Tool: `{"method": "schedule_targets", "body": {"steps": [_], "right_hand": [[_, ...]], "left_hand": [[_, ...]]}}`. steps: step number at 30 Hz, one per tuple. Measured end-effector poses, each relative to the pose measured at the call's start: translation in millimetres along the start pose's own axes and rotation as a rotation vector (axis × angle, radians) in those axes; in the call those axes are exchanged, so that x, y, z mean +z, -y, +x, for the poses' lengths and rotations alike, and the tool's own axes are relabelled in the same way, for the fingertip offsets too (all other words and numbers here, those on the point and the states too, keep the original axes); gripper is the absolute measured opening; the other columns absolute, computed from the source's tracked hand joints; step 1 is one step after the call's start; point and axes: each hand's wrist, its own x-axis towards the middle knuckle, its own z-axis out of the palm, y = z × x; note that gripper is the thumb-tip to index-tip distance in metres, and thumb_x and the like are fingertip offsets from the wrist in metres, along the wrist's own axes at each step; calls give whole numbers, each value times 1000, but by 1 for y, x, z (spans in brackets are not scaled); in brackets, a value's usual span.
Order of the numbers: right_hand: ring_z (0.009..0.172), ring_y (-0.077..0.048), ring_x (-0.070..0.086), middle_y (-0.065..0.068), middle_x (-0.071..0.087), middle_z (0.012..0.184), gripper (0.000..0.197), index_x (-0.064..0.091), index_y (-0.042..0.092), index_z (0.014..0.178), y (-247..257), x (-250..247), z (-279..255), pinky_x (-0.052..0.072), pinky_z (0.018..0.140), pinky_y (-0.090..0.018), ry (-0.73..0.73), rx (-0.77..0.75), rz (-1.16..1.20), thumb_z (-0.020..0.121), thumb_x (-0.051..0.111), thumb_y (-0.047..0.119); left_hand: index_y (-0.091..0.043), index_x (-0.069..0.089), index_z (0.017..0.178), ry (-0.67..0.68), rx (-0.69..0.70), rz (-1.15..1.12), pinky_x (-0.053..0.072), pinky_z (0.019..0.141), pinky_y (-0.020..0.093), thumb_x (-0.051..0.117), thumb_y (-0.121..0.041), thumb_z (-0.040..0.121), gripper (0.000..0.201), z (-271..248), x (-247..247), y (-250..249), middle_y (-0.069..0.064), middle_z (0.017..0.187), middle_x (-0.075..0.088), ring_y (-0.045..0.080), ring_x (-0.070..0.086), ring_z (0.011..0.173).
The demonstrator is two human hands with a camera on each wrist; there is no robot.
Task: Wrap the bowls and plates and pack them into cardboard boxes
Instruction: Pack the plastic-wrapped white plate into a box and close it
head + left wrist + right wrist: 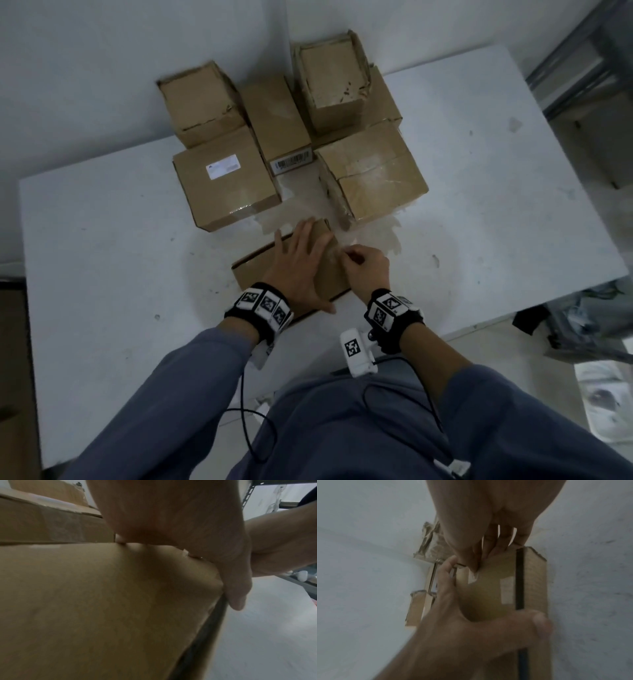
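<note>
A small brown cardboard box [253, 270] lies closed near the front of the white table [102, 257]. My left hand [301, 253] rests flat on its top with fingers spread and the thumb over the near edge. My right hand [366, 270] sits at the box's right end, fingers curled, fingertips pinching a strip of clear tape [482, 599] on the lid. In the left wrist view my left hand [171, 520] presses on the box [102, 601]. The right wrist view has my right hand [488, 520] above the box [536, 588]. No bowls or plates are in sight.
Several closed cardboard boxes stand grouped at the back of the table, among them a labelled box [222, 185] and a taped box [376, 171]. A clear film patch [376, 233] lies between them and my hands. A metal rack [582, 68] stands to the right.
</note>
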Motion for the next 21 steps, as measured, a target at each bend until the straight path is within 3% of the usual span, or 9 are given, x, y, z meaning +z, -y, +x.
{"method": "schedule_targets", "body": {"steps": [3, 6, 10, 15, 18, 21], "right_hand": [[76, -12, 66, 4, 73, 77, 4, 79, 19, 81, -2, -1, 10, 50, 66, -17, -11, 132, 118, 79, 77, 17], [77, -18, 68, 5, 74, 72, 7, 78, 24, 69, -7, 2, 14, 56, 69, -31, -23, 259, 241, 72, 81, 19], [69, -21, 61, 0, 70, 66, 6, 78, 20, 67, -6, 3, 15, 49, 63, -31, -13, 330, 372, 73, 77, 22], [64, -20, 59, 0, 68, 61, 14, 78, 20, 67, -5, 6, 15, 51, 64, -35, -46, 300, 380, 69, 74, 33], [77, -24, 67, 1, 73, 74, 23, 79, 24, 72, -7, 12, 13, 59, 73, -41, -107, 298, 350, 63, 73, 44], [84, -25, 68, 1, 71, 85, 17, 78, 27, 70, -8, 17, 10, 58, 78, -46, -173, 310, 357, 63, 76, 42]], "left_hand": [[-31, -10, 151, 5, -22, -22, 6, 116, 68, 75, -78, 49, 141, 7, 2, -9, 13, 163, -12, 36, -5, 151], [-29, -5, 152, -17, -25, -22, 11, 115, 66, 78, -73, 49, 139, 4, 4, -9, 13, 162, -5, 36, 2, 149], [-30, -1, 151, -20, -34, 5, 17, 112, 66, 76, -75, 44, 139, 6, 5, -11, 15, 159, 2, 37, 7, 146], [-37, 2, 152, 67, -54, 54, 21, 111, 65, 77, -77, 44, 137, 17, -7, -9, 15, 156, 1, 38, 10, 142], [-35, 6, 151, 119, -74, 64, 20, 111, 66, 79, -77, 43, 137, 23, -12, -10, 14, 156, -3, 37, 6, 142], [-32, 10, 147, 98, -75, 79, 19, 110, 67, 78, -77, 42, 133, 22, -8, -12, 15, 154, -1, 38, 9, 140]]}}
